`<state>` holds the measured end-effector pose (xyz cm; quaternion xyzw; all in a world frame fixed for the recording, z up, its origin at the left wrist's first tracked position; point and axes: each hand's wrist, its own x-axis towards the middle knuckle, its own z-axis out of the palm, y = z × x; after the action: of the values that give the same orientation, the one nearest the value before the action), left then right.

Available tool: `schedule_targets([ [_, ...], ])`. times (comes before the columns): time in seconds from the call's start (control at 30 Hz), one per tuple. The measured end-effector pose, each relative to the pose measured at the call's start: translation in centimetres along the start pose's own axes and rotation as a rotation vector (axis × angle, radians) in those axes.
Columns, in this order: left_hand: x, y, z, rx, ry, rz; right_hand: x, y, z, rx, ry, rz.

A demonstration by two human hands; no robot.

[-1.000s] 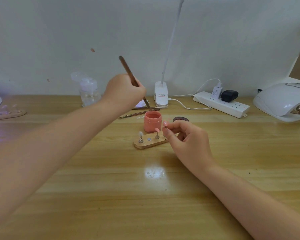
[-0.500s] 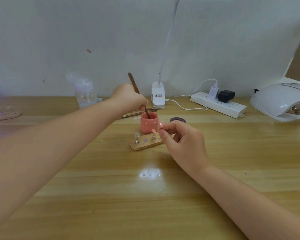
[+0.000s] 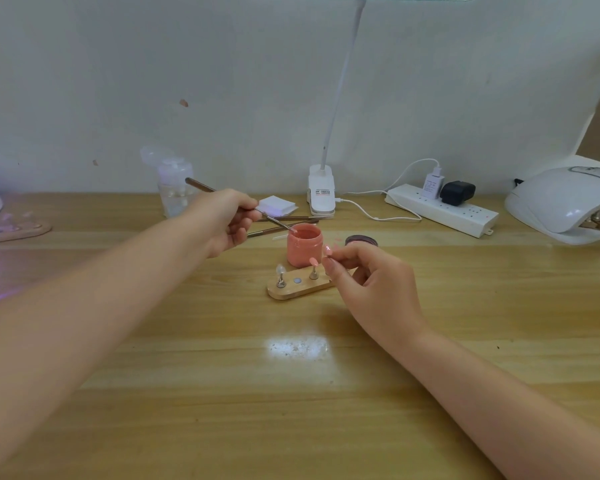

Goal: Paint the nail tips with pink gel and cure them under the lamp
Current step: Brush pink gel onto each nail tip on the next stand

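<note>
An open pink gel jar stands mid-table. My left hand grips a thin brush, now laid nearly flat, with its tip at the jar's left rim. My right hand pinches a small stand bearing a pink nail tip beside the jar. In front lies a wooden holder with a clear nail tip and a pink nail tip on metal pegs. A white curing lamp sits at the far right.
The jar's dark lid lies behind my right hand. Spare brushes, white wipes, a pump bottle, a clip desk lamp and a power strip line the back. Another holder and a second lamp sit far left.
My left hand dipped the brush into the jar, then tipped it from upright to nearly flat, drawing the tip to the jar's rim. My right hand kept holding the nail tip.
</note>
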<state>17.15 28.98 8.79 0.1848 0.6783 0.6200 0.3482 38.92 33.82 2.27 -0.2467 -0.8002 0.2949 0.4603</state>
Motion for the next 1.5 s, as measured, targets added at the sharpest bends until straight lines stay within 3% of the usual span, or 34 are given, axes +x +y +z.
schedule_targets([
  [0.3,0.1,-1.0,-0.6,-0.094,0.087,0.023,0.0,-0.2,-0.1,0.034,-0.001,0.009],
  [0.43,-1.5,-1.2,-1.2,-0.290,0.120,0.181,0.1,-0.2,-0.2,0.058,0.024,0.029],
  [0.53,-4.0,-1.7,-1.0,-0.358,0.041,0.365,0.3,-0.1,-0.3,0.071,0.048,0.059],
  [0.8,-9.1,-5.0,-0.5,-0.019,-0.165,0.770,0.5,-0.4,-0.3,0.171,0.042,0.077],
  [1.1,-11.3,-7.4,0.7,0.330,-0.150,1.055,0.2,-0.3,-0.1,0.203,0.060,0.145],
  [1.5,-11.4,-7.7,0.7,0.319,-0.162,1.066,0.1,-0.7,-0.1,0.225,0.059,0.161],
])
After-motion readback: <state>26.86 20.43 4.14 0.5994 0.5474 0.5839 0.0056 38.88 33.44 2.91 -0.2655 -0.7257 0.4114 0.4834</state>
